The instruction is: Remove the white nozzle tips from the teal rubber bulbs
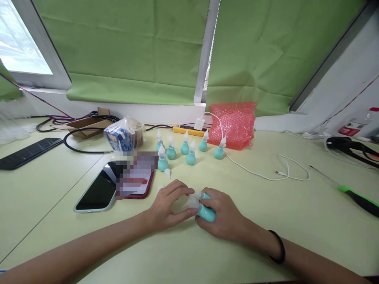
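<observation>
Near the front of the table, my right hand [222, 215] is wrapped round two teal-bulbed nasal aspirators [207, 213], lying on their sides with the nozzles pointing left. My left hand [173, 203] is curved about their clear nozzles [194, 200], thumb and forefinger at the tips; the nozzles are pale and partly blurred. Beyond the hands, several similar nasal aspirators [191, 157] stand upright, bulbs down. A loose clear nozzle [167, 173] lies just in front of the nearest one on the left. Another small pale piece shows partly behind my left hand.
Two phones [96, 189] lie left of the hands. A red bubble-wrap bag [232, 126], a yellow power strip [188, 130] and a wrapped bundle [124, 134] sit at the back. A white cable [254, 172] runs rightward towards a green-black screwdriver [355, 199].
</observation>
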`<action>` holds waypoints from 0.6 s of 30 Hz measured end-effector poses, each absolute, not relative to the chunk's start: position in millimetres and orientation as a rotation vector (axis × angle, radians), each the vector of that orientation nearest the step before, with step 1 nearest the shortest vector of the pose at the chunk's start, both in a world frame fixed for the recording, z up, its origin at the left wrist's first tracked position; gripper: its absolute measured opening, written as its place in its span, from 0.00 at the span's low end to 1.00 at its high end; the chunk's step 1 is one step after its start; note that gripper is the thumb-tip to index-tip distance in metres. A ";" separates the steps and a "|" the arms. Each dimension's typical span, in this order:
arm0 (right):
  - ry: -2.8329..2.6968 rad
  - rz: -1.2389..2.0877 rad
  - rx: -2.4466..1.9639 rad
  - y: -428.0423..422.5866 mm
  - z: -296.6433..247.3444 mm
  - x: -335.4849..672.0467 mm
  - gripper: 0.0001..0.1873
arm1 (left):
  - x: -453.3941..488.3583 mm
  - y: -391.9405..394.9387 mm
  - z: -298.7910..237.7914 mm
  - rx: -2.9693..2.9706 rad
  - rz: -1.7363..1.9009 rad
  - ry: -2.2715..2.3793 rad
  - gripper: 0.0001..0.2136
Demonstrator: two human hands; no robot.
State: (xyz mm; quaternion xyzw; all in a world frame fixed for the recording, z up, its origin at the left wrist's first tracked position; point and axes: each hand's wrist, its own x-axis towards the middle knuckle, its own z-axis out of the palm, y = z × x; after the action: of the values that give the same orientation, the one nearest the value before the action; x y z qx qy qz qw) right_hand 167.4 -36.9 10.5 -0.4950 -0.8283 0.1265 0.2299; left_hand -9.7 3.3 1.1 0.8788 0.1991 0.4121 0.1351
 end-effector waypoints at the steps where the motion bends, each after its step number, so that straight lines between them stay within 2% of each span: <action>1: -2.284 0.241 -1.361 -36.6 7.7 167.1 0.05 | -8.6 1.8 1.6 2.532 1.114 0.643 0.15; 5: -2.320 0.039 -1.307 -37.7 1.3 166.3 0.06 | -4.7 -2.3 0.5 2.595 0.823 0.856 0.14; 9: -2.348 -0.088 -1.217 -41.9 -0.5 165.4 0.06 | -2.4 -4.3 1.8 2.486 0.557 0.801 0.19; 13: -2.339 -0.030 -1.069 -41.3 -0.2 166.0 0.06 | 0.3 -5.8 5.9 2.141 0.476 0.706 0.20; 18: -2.322 0.094 -0.975 -35.4 4.0 165.7 0.11 | 1.4 -0.4 5.4 1.714 0.472 0.607 0.21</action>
State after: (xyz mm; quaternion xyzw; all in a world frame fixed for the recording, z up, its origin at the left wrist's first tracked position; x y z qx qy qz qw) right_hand 165.7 -35.4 4.0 -0.3682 -0.8774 0.0354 0.3057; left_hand 1.4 -0.4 5.4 0.7365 0.2607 0.2027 0.5903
